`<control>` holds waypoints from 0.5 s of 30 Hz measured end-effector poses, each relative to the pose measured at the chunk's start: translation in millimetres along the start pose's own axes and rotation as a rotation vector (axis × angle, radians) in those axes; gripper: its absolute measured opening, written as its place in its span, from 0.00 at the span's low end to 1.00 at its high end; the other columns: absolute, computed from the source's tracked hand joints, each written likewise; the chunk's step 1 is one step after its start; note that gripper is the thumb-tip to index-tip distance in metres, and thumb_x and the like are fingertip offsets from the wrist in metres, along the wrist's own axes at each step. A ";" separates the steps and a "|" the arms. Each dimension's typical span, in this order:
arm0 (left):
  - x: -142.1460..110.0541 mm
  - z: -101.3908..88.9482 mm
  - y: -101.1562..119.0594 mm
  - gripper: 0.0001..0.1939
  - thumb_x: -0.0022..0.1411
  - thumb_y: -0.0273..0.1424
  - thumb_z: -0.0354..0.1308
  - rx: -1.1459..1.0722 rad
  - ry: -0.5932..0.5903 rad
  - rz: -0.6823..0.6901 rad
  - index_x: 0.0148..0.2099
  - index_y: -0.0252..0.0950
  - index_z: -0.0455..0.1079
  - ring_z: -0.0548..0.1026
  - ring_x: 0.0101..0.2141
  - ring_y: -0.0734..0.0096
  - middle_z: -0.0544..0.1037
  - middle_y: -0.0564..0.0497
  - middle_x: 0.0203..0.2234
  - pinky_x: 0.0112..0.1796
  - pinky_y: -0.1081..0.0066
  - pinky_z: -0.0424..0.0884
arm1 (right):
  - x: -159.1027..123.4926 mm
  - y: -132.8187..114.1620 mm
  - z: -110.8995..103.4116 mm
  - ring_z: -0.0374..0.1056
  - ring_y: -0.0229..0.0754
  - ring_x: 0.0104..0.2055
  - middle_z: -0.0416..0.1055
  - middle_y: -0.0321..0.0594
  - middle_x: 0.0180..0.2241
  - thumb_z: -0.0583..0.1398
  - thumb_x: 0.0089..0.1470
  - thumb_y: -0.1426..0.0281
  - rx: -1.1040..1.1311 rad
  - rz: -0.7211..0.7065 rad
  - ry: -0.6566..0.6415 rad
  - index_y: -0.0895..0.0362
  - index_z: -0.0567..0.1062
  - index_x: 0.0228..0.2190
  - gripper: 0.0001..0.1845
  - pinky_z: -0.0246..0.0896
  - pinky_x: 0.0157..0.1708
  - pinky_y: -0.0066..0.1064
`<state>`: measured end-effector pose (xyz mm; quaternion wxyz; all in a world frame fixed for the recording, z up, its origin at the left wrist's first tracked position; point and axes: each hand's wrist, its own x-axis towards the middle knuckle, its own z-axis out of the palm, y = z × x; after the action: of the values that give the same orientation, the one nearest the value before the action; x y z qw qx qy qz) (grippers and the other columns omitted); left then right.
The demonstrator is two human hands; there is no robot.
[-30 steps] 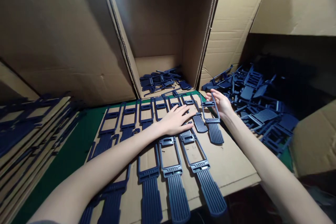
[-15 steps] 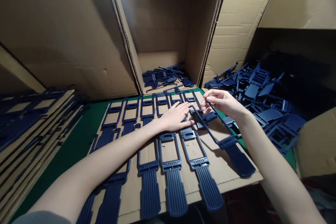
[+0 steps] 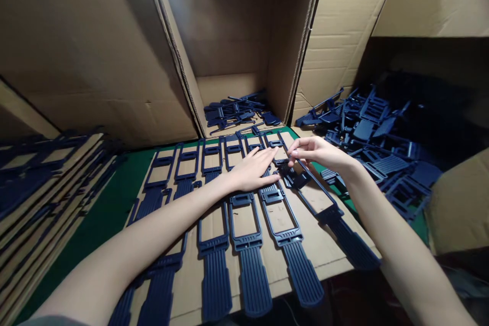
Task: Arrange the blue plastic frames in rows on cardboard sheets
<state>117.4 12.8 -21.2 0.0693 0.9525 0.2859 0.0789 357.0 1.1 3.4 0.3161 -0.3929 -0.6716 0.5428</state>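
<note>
My left hand (image 3: 252, 170) lies flat with fingers stretched out on the far row of dark blue plastic frame parts (image 3: 214, 158) laid side by side on a cardboard sheet (image 3: 324, 244). My right hand (image 3: 319, 155) pinches the top end of one dark blue frame part (image 3: 324, 206), which slants down to the right with its ribbed handle near the sheet's right corner. A near row of the same parts (image 3: 246, 244) lies in front of my left hand, handles toward me.
A loose heap of the blue parts (image 3: 378, 137) lies at the right. More of them sit in an open cardboard box (image 3: 237, 112) behind the sheet. Stacked cardboard sheets with parts (image 3: 46, 173) stand at the left. Green table surface (image 3: 110, 204) shows beside the sheet.
My right hand picked up a frame part from the far row's right end and brought it, slanted, down toward the near row. My left hand stayed flat on the far row.
</note>
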 end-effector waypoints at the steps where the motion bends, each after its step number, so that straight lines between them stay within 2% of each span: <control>1: 0.2 0.1 -0.1 0.40 0.66 0.52 0.39 0.002 0.003 0.002 0.69 0.30 0.37 0.45 0.66 0.60 0.47 0.39 0.66 0.63 0.58 0.38 | 0.6 0.2 0.7 0.65 0.32 0.20 0.77 0.41 0.29 0.64 0.48 0.57 0.001 0.001 0.003 0.58 0.72 0.33 0.18 0.59 0.19 0.24; 10: -0.6 -3.6 1.7 0.37 0.67 0.49 0.41 0.008 0.000 0.028 0.69 0.33 0.41 0.46 0.65 0.60 0.49 0.42 0.66 0.63 0.56 0.39 | 9.1 16.0 -0.7 0.69 0.35 0.26 0.76 0.41 0.31 0.66 0.47 0.62 0.208 0.005 0.004 0.58 0.71 0.32 0.15 0.62 0.25 0.26; 15: -0.8 -3.0 1.3 0.33 0.68 0.48 0.42 0.031 0.008 0.036 0.68 0.37 0.44 0.48 0.65 0.58 0.51 0.43 0.65 0.62 0.54 0.40 | 8.3 18.2 -3.7 0.69 0.34 0.25 0.73 0.36 0.27 0.67 0.47 0.61 0.183 0.041 -0.013 0.58 0.70 0.29 0.15 0.63 0.23 0.25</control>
<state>116.8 11.5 -18.1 0.0519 0.9582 0.2699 0.0797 359.4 11.9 -13.6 0.3351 -0.3727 -0.6131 0.6106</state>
